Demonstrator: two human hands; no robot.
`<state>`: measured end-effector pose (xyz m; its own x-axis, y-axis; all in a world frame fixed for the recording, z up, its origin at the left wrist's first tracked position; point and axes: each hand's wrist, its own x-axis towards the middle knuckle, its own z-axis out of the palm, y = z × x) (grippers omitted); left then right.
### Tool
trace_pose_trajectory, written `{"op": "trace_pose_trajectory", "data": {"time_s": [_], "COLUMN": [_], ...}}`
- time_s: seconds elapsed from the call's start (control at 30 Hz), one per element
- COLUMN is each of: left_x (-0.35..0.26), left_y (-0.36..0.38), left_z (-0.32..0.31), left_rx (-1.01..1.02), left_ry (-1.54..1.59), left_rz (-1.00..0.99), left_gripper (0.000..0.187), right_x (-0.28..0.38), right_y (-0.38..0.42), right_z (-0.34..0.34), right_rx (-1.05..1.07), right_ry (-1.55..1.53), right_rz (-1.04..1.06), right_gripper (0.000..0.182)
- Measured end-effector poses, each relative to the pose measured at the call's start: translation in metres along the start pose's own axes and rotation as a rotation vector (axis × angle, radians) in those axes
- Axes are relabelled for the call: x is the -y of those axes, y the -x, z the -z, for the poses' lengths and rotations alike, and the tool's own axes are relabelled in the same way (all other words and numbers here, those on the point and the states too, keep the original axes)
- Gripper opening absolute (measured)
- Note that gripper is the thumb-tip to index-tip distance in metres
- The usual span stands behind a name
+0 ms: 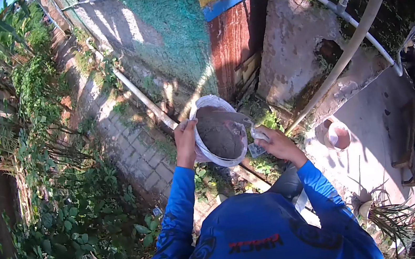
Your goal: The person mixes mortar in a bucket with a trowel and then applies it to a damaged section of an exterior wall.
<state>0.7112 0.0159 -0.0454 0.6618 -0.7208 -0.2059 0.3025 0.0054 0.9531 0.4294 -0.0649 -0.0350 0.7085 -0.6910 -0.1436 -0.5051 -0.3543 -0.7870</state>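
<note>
We hold both arms stretched forward, left hand (186, 139) and right hand (275, 144) clenched at the bucket (220, 134) rim's opposite sides

On your blue shirt (257, 239), across the chest, you have a short line of red lettering that appears upside down from your head camera. It is too blurred for you to read with any certainty. You also have dark rounded emblems on that shirt to either side of the red line, and they carry no letters or numbers you can make out.
</note>
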Motion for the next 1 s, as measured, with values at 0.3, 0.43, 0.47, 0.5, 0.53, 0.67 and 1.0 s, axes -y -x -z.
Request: {"op": "trace_pose_trajectory", "data": {"time_s": [0.3,0.43,0.47,0.5,0.53,0.67,1.0], "left_x": [-0.022,-0.030,-0.030,-0.030,-0.031,-0.038,-0.028], "left_y": [-0.019,-0.041,-0.046,-0.050,-0.054,-0.053,-0.061], "left_z": [-0.017,-0.020,-0.020,-0.019,-0.019,-0.023,-0.015], "left_rx": [0.174,0.176,0.188,0.201,0.185,0.159,0.181], "left_ry": [-0.361,-0.393,-0.426,-0.460,-0.527,-0.558,-0.357], "left_rz": [-0.407,-0.388,-0.452,-0.516,-0.501,-0.530,-0.411], "left_gripper": [0.045,0.045,0.045,0.045,0.043,0.044,0.037], "right_x": [0.028,0.030,0.034,0.039,0.044,0.084,0.041], "right_y": [-0.064,-0.064,-0.064,-0.063,-0.061,-0.052,-0.054], "right_z": [-0.007,-0.005,-0.005,-0.005,-0.002,0.016,0.034], "right_rx": [0.075,0.161,0.180,0.183,0.205,0.369,0.632], "right_ry": [0.475,0.354,0.339,0.336,0.311,0.202,-0.258], "right_rz": [0.009,0.093,0.143,0.149,0.122,-0.032,-0.092], "right_gripper": [0.044,0.042,0.042,0.042,0.041,0.041,0.040]}}
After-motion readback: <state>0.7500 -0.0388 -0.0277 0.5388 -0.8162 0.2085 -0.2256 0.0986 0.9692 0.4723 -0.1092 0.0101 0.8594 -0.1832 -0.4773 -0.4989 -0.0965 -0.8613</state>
